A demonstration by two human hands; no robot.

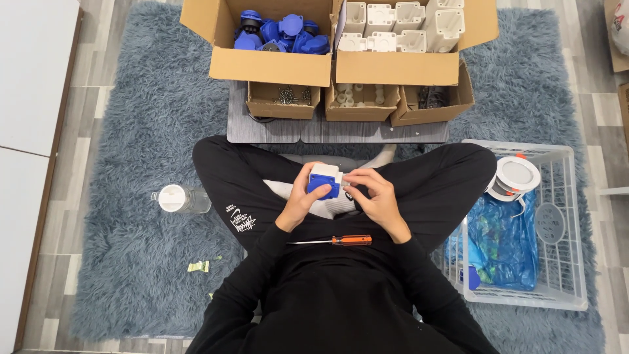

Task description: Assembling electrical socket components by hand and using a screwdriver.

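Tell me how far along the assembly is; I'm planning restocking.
Done: little shows; one blue piece lies in the white basket. In hand: left hand and right hand hold a blue-and-white socket; the screwdriver lies on the lap. Left: boxes of blue parts and white housings look well stocked.

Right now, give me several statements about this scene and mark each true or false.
1. Both hands hold a blue and white socket part. True: left hand, right hand.
2. The screwdriver has a green handle. False: it is orange.
3. The screwdriver lies on the person's lap. True.
4. The water bottle stands inside the white basket. False: it lies on the grey rug.
5. The blue parts fill the right-hand large box. False: they fill the left one; white parts fill the right.
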